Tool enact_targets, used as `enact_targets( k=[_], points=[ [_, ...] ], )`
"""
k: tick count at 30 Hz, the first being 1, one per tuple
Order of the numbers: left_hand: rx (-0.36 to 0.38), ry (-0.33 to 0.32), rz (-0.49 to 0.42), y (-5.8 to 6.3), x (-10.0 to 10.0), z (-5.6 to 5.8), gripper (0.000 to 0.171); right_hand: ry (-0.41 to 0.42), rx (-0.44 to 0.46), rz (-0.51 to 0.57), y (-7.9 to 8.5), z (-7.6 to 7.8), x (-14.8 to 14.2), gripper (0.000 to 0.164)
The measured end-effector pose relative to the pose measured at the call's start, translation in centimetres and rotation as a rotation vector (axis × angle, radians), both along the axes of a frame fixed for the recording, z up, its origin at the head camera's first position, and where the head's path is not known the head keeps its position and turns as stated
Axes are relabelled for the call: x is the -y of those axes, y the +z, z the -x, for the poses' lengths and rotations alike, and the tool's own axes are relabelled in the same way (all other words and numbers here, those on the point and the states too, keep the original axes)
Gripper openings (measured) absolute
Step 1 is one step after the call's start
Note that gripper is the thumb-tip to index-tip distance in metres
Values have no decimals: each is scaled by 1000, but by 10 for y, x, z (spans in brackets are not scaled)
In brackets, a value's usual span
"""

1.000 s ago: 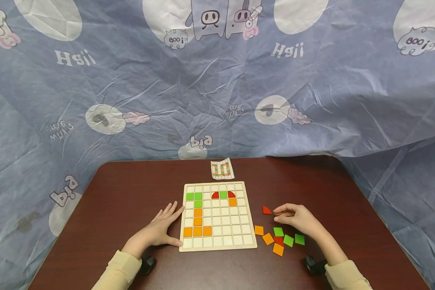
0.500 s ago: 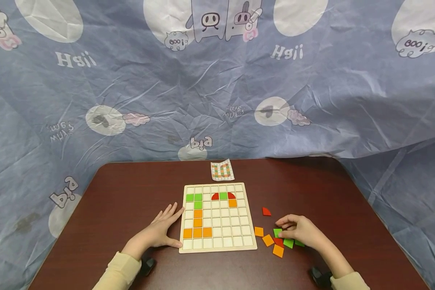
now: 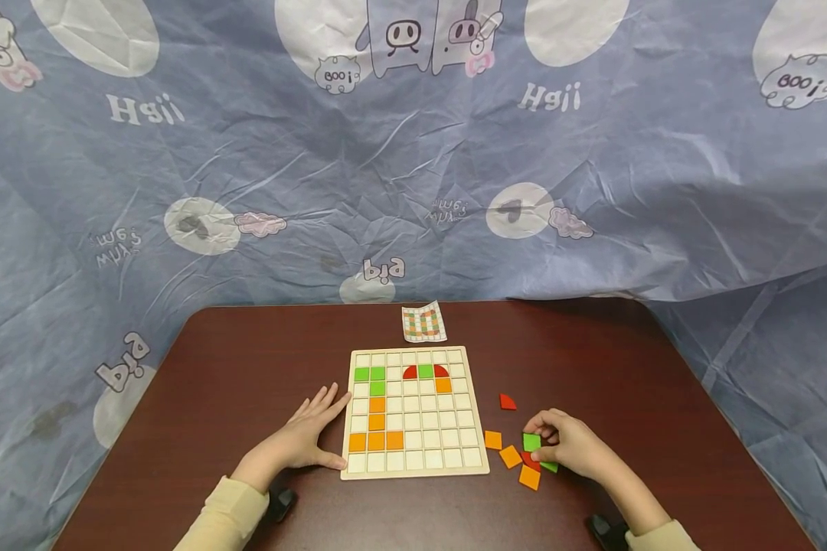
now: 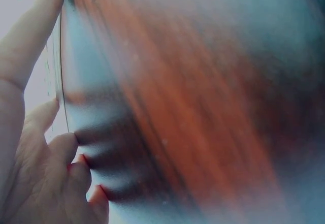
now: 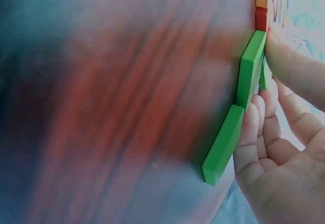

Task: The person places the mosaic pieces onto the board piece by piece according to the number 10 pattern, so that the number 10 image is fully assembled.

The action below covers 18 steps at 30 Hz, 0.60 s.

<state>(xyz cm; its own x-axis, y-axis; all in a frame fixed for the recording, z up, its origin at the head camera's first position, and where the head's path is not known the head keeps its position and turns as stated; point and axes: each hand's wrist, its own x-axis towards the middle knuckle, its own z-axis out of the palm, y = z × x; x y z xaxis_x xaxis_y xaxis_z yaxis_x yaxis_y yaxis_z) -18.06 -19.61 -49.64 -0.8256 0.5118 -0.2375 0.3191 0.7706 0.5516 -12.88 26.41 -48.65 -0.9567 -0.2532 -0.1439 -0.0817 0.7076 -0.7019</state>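
Note:
My left hand (image 3: 306, 432) lies with fingers spread at the left side of a pale wooden grid board (image 3: 413, 476), its thumb and index finger touching the edge. Green squares (image 3: 370, 374), orange squares (image 3: 377, 422) and two red quarter-circle tiles (image 3: 410, 373) fill some cells. To the right, my right hand (image 3: 572, 446) reaches over loose tiles. Its thumb and index finger pinch a green square tile (image 3: 531, 442) at opposite edges. A red tile (image 3: 527, 461) lies just below. In the right wrist view, two other green tiles (image 5: 223, 145) lie beside the curled fingers.
Three orange squares (image 3: 510, 457) lie between the board and my right hand. One red quarter-circle (image 3: 507, 402) sits apart, farther back. Behind the board is a small paper card (image 3: 423, 323) with a coloured grid pattern. A printed blue cloth (image 3: 303, 176) hangs behind the brown table (image 3: 269, 360).
My right hand has moved from beside the red quarter-circle toward me, onto the green tiles. The pinched green tile has shifted slightly right. My left hand has stayed still.

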Motion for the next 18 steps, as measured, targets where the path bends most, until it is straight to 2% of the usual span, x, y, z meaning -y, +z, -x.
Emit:
enact_targets(
  k=[8, 18],
  points=[
    [-4, -2, -4, 1, 0, 0, 115, -32, 15, 4, 1, 3, 2, 28],
    [0, -3, -4, 0, 0, 1, 114, -37, 27, 47, 2, 9, 3, 19]
  ],
)
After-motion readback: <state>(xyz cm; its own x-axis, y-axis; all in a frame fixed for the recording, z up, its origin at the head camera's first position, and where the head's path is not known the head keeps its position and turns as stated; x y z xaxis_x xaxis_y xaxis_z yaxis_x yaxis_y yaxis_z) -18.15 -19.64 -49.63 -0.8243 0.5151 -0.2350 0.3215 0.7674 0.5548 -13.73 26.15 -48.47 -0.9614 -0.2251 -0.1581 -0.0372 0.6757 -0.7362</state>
